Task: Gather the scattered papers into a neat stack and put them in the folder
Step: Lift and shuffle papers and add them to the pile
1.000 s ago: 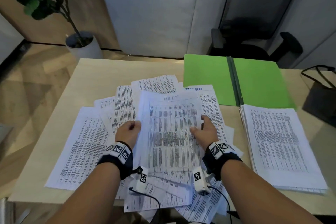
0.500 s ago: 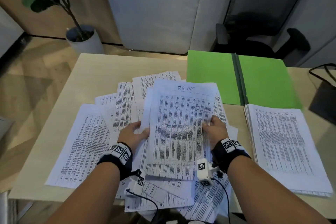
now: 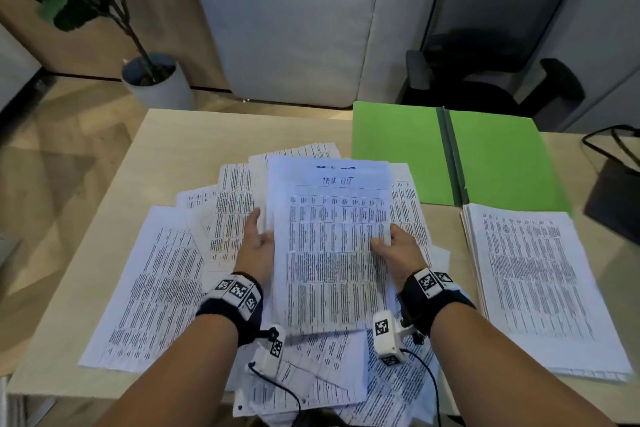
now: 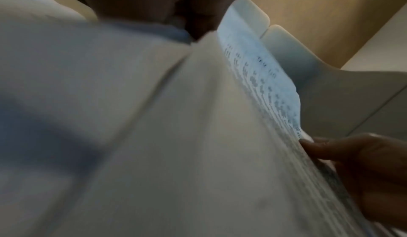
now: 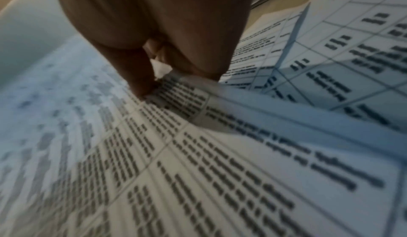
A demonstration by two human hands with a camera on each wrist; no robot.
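Note:
Both hands hold a bundle of printed sheets (image 3: 332, 253) headed "TASK LIST", raised over the scattered papers (image 3: 156, 288) on the table. My left hand (image 3: 259, 236) grips the bundle's left edge, and my right hand (image 3: 384, 243) pinches its right edge. The right wrist view shows the thumb (image 5: 141, 77) pressed on the top sheet. The left wrist view shows the bundle's blurred underside (image 4: 176, 136) and the right hand's fingers (image 4: 352, 162) beneath it. The green folder (image 3: 398, 156) lies open at the back right. In front of it sits a neat stack (image 3: 540, 288).
The wooden table (image 3: 180, 142) has bare surface at the back left. A black device with a cable (image 3: 616, 204) sits at the right edge. Behind the table are a potted plant (image 3: 152, 80) and a dark office chair (image 3: 485, 80). Loose sheets (image 3: 311, 385) overhang the near edge.
The bundle has risen off the pile and squared up between my hands. Both hands slid outward to its side edges and moved a little farther from me.

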